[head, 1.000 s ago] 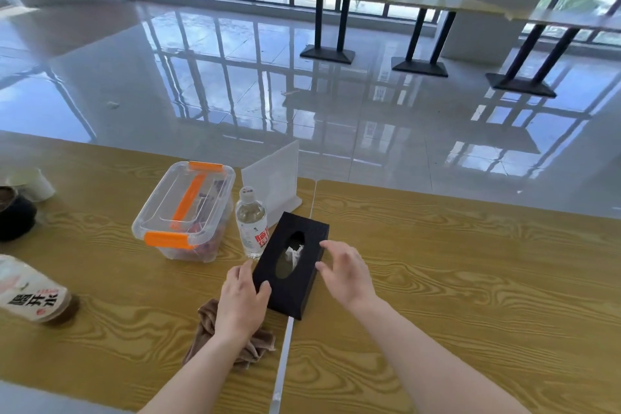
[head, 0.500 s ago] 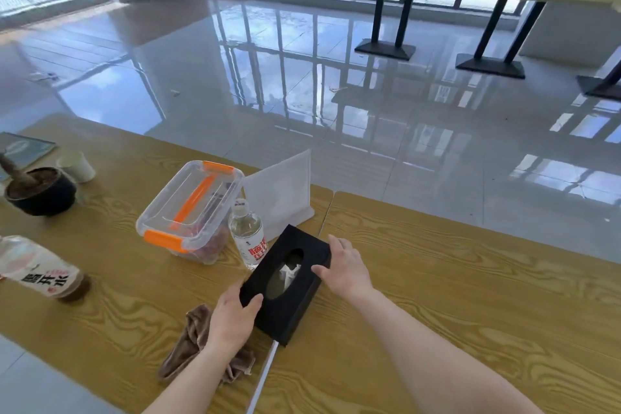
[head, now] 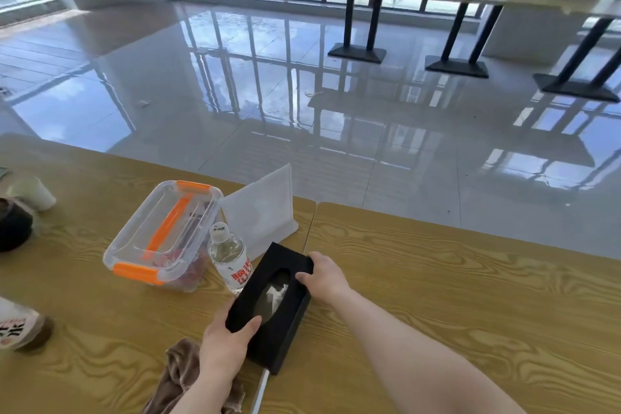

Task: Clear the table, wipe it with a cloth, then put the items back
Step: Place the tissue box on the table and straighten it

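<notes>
Your left hand (head: pixel 224 344) grips the near corner of the black tissue box (head: pixel 250 306) in the lower middle of the frame, thumb over the top and fingers curled round its left side. Your right hand (head: pixel 327 276) grips the far end, thumb on top beside the oval opening, fingers wrapped over the far edge. The box sits slantwise across the seam in the wooden surface (head: pixel 437 296); I cannot tell whether it rests there or is lifted just clear.

A water bottle (head: pixel 231 257) with a red label stands just left of the box. Further left is a clear plastic container (head: pixel 161 239) with orange clasps and handle. Above the bottle in the frame, a white sign holder (head: pixel 262 212) stands upright. A brown cloth (head: pixel 181 376) lies crumpled beneath your left wrist at the bottom edge. At the left edge are a paper cup (head: pixel 32 193), a dark pot (head: pixel 15 228) and, lower down, a labelled bottle (head: pixel 20 329) partly cut off.
</notes>
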Demonstrator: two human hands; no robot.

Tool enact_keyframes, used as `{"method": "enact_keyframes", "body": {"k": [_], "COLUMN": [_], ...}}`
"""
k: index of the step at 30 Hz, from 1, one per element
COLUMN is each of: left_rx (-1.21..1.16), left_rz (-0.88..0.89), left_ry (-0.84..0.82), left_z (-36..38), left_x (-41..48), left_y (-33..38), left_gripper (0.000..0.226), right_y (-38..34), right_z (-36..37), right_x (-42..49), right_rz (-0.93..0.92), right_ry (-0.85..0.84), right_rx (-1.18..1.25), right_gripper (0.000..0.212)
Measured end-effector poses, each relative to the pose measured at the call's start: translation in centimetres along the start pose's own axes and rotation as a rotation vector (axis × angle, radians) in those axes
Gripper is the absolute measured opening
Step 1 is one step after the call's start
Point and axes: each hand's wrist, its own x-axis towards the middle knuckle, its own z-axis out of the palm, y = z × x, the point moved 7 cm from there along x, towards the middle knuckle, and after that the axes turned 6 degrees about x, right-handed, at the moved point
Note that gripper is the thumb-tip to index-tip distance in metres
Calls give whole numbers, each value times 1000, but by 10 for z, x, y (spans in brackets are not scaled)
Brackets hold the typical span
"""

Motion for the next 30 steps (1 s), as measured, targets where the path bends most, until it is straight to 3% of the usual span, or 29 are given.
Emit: {"method": "enact_keyframes", "body": {"k": [7,10,22,30], "left_rx": [31,57,269,349], "left_rz": [62,133,353,564], "left_ry": [7,-11,-184,-324], "left_z": [-1,3,55,114], "left_x": [-3,-10,-39,-80], "left_y": [14,31,99,146], "left_gripper": [56,49,57,57], "right_y": [4,14,78,137], "right_z": [-10,-24,-99,-149], "right_x": [-4,-12,-79,-149], "right_rz": [55,72,173,283], "right_ry": [74,123,346,566], "right_rx": [100,143,269,408], "right_gripper": [44,47,40,53]}}
